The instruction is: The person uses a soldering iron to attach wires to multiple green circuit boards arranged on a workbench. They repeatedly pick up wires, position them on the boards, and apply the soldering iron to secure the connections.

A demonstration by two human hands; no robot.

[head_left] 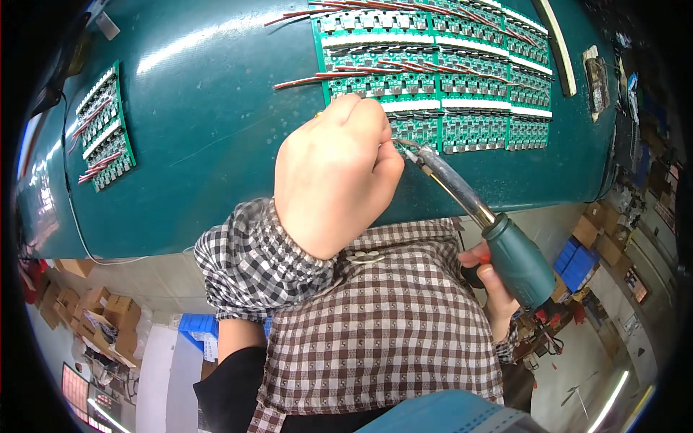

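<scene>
My right hand grips a soldering iron with a dark green handle and a metal barrel. The iron slants up and left, its thin tip at the lower edge of a panel of green circuit boards, beside my left fingertips. Over the panel's lower left part, my left hand is closed in a pinch, the back of the hand hiding whatever the fingers hold. Rows of white connectors and small dark parts cover the boards. Red and dark wires lie across them, several sticking out past the left edge.
A smaller group of circuit boards with wires lies on the green tabletop at the left. At right are a pale strip and a worn brownish block. A thin cable runs down the left side. Cardboard boxes stand below.
</scene>
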